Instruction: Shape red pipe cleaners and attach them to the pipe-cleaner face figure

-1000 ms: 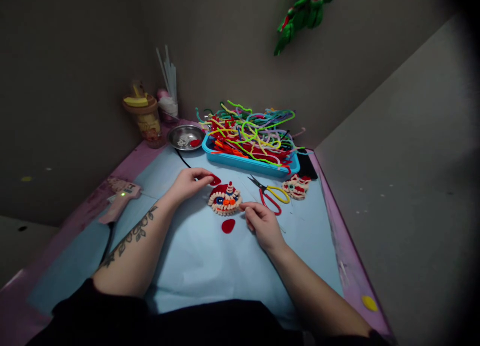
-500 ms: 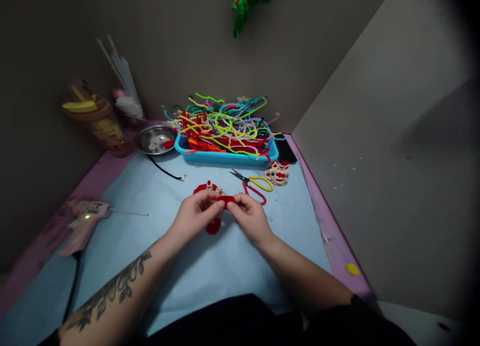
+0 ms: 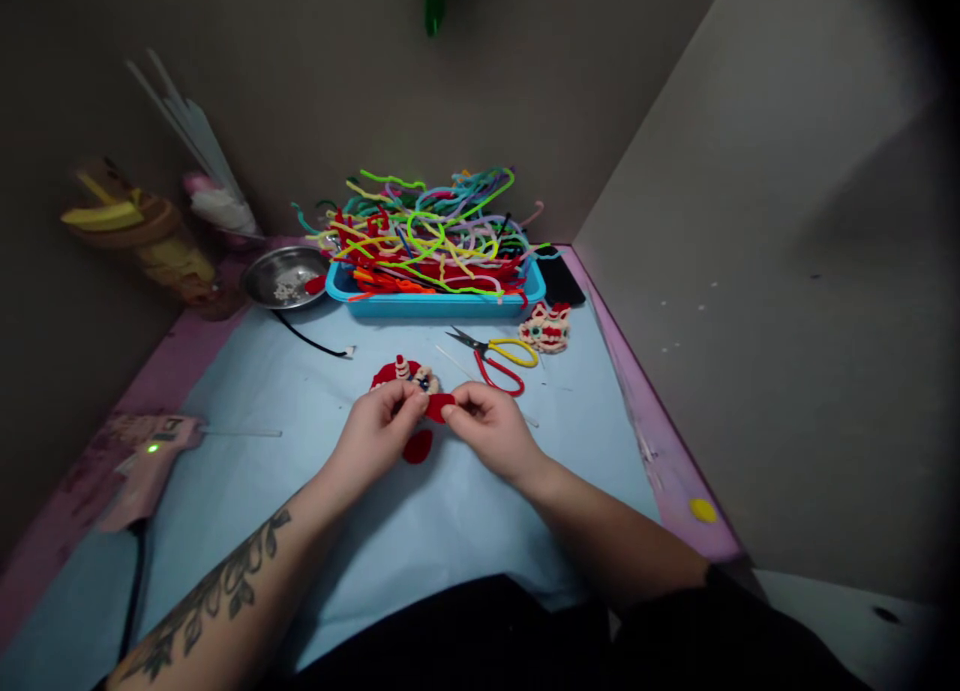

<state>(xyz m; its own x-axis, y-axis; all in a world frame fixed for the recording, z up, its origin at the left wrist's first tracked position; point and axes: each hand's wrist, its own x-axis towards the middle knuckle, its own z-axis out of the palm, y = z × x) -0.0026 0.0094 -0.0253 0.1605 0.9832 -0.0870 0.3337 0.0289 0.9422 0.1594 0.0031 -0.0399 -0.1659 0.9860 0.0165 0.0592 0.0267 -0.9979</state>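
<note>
Between my two hands is a small red fuzzy piece. My left hand pinches its left edge, and my right hand has finger and thumb closed on its right edge. Just beyond my left hand, partly covered by it, lies a red and cream fuzzy figure. A red oval piece rests on the blue cloth below my left fingertips. Scissors with one yellow and one red handle lie open beyond my right hand.
A blue tray heaped with colourful pipe cleaners stands at the back, a metal bowl to its left. A pink glue gun lies at left. At right are a red and cream piece and a dark phone.
The view has shifted, so most things appear further left. The red piece between my hands is turned to show a broader face, and my fingertips are slightly further apart.
</note>
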